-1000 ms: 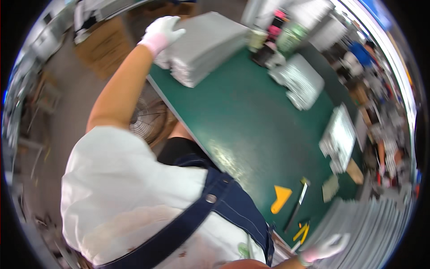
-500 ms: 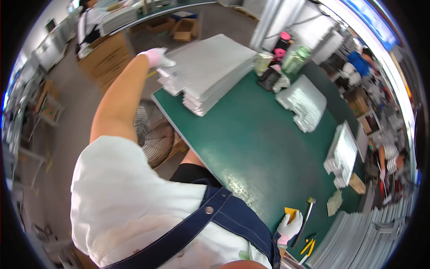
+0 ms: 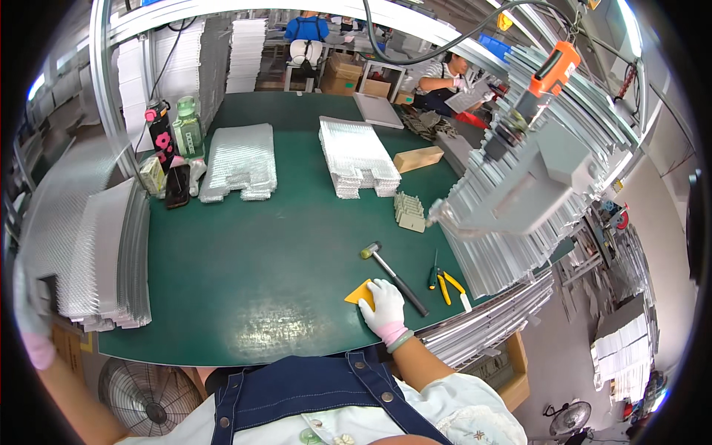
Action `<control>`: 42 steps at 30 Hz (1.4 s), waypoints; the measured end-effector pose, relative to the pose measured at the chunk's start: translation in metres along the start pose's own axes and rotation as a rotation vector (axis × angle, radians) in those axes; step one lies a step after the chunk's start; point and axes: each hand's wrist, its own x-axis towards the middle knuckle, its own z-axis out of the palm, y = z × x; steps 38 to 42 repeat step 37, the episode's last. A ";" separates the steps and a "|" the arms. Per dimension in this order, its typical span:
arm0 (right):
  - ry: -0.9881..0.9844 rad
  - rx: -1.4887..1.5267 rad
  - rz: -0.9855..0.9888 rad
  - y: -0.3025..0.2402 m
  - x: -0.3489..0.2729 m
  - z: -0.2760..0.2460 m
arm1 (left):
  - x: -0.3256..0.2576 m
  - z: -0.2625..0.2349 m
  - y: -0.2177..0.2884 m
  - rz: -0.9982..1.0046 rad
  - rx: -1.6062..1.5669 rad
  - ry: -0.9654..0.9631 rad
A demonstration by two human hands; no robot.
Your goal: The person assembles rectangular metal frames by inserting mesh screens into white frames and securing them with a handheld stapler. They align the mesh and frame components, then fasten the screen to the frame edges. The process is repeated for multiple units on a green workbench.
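My left hand [image 3: 31, 308], in a white and pink glove and smeared by motion, is at the far left edge. It grips the edge of a silvery mesh sheet [image 3: 70, 185], which is blurred and raised off the stack of mesh sheets [image 3: 111, 259] beside it; the fingers themselves hardly show. My right hand [image 3: 384, 305], gloved, rests at the table's near side with its fingers closed on a flat yellow piece [image 3: 357, 294] with a pointed corner. Right beside that hand lies a hammer [image 3: 397, 274] with a dark handle.
The green table [image 3: 222, 259] bears two smaller piles of silvery sheets [image 3: 241, 159] [image 3: 357, 156], a wooden block [image 3: 417, 159], yellow pliers [image 3: 446, 288], bottles [image 3: 188, 130] and a phone [image 3: 177, 185]. An orange-handled hanging tool [image 3: 552, 70] and metal strips [image 3: 512, 215] stand right. A person [image 3: 449, 78] works beyond.
My view has swung from the left toward the table's middle. My left hand has moved to the far left, raising a mesh sheet. My right hand keeps the yellow piece beside the hammer.
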 end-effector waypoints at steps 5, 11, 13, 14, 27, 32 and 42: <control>0.197 0.388 0.036 0.001 0.007 0.014 | -0.102 0.135 -0.035 -0.315 -0.172 -0.261; -0.129 0.322 -0.496 -0.077 0.031 -0.010 | -0.192 0.243 -0.110 0.342 0.885 -0.552; -0.356 0.203 -0.551 -0.074 0.029 0.015 | -0.175 0.240 -0.117 0.697 0.884 -0.666; -0.385 0.199 -0.572 -0.078 0.037 0.014 | -0.170 0.239 -0.116 0.631 0.907 -0.792; -0.428 0.259 -0.689 -0.088 0.079 0.018 | 0.171 0.374 -0.145 -0.071 0.915 -0.216; -0.501 0.234 -0.611 -0.083 0.079 0.021 | 0.195 0.419 -0.167 -0.055 1.151 -0.318; -0.578 0.227 -0.587 -0.084 0.082 0.027 | 0.192 0.432 -0.153 -0.184 1.478 -0.454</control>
